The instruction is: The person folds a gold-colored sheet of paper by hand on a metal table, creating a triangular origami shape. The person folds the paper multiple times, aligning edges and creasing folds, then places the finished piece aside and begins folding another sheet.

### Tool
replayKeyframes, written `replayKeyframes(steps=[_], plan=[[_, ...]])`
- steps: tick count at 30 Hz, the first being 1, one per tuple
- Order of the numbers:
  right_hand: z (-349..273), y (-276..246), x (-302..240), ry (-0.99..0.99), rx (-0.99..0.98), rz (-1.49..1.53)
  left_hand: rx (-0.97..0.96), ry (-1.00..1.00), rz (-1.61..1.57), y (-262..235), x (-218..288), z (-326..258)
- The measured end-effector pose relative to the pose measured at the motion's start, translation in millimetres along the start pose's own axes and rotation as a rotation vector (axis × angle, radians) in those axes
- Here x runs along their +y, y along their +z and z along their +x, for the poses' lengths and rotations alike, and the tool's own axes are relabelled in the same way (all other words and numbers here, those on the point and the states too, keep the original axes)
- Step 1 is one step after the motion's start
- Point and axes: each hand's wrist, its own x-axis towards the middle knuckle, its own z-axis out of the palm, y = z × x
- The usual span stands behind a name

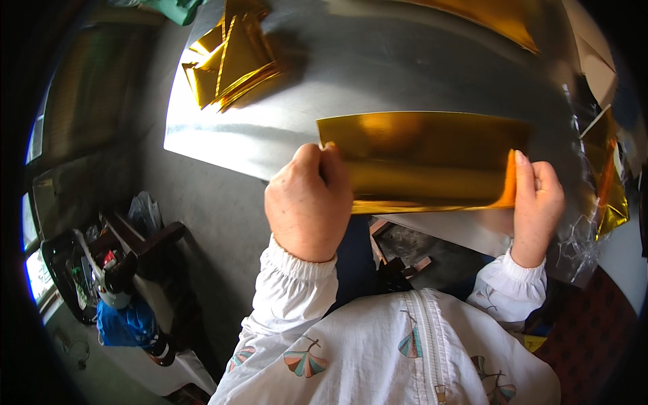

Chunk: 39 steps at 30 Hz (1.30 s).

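Between my two hands a sheet of shiny gold foil paper is stretched out over the near edge of the grey table. My left hand is closed on its left end, the thumb and curled fingers pinching it. At the right end, my right hand grips the sheet between thumb and fingers. The lower long edge of the paper looks folded or curled over. Farther back on the left lies a pile of folded gold foil pieces. More gold foil paper lies flat at the far edge of the view.
The smooth grey tabletop reflects light strongly. Crumpled clear plastic and a gold foil packet are at the right edge. To the lower left stand a dark wooden chair and a blue plastic bag. Something green sits at the top.
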Motion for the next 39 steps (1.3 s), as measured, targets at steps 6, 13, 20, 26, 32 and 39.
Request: replayKeyframes(steps=[6, 13, 20, 26, 32, 39], plan=[[0.4, -2.7, 0.6, 0.069, 0.019, 0.008, -0.001, -0.006, -0.007, -1.1, 1.7, 0.0], [3.2, -0.7, -11.0, -0.303, 0.053, -0.237, 0.002, 0.049, -0.009, -2.0, 1.7, 1.0], [2.2, 2.5, -18.7, -0.474, -0.083, -0.277, -0.030, 0.044, 0.065, -3.8, -1.0, 0.0], [-12.6, 9.7, -36.6, -0.482, 0.010, -0.395, 0.057, 0.069, 0.175, -4.4, 0.2, 1.7], [-10.9, 5.9, -44.6, -0.389, -0.108, -0.392, 0.226, 0.156, 0.288, -5.7, 0.5, 3.0], [-11.2, 6.6, -46.5, -0.345, -0.103, -0.363, -0.005, 0.793, 0.061, 14.6, 32.9, -13.7]])
